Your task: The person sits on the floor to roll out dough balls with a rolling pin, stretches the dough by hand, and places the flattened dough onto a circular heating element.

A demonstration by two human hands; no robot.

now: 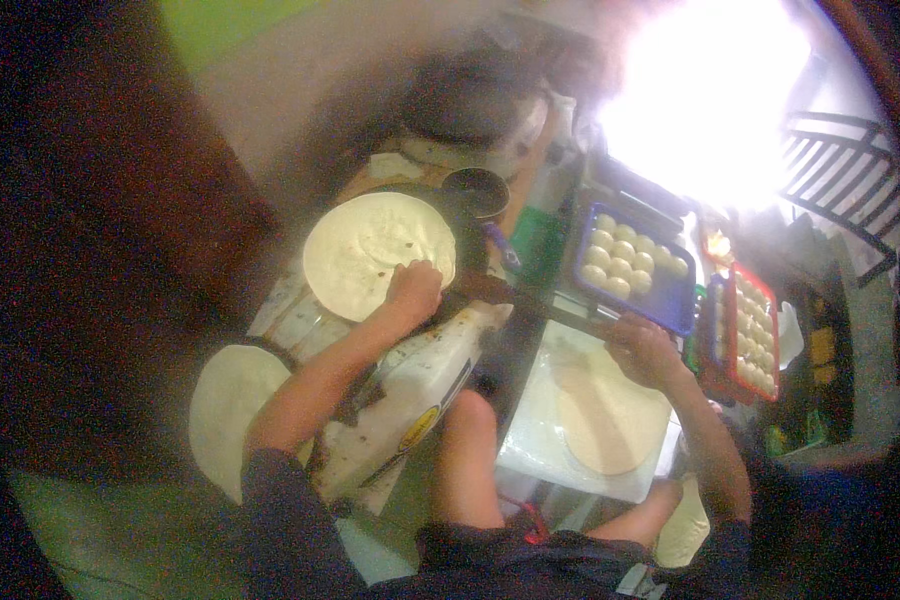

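With its fingers bunched, my left hand (417,289) is at the lower right edge of a large round flatbread (352,247) that lies on a round pan; whether it pinches the bread I cannot tell. My right hand (643,346) is over the far right corner of a pale board (532,420), beside a blue tray (679,300) of dough balls (621,259). What its curled fingers hold, if anything, is unclear. A rolled-out dough round (607,424) lies flat on the board.
Another flat round (232,412) is at the lower left. A red crate (772,337) of dough balls stands at the right, a dark pan (476,193) farther back. A white metal casing (420,397) lies between my left arm and knee. Strong glare covers the upper right.
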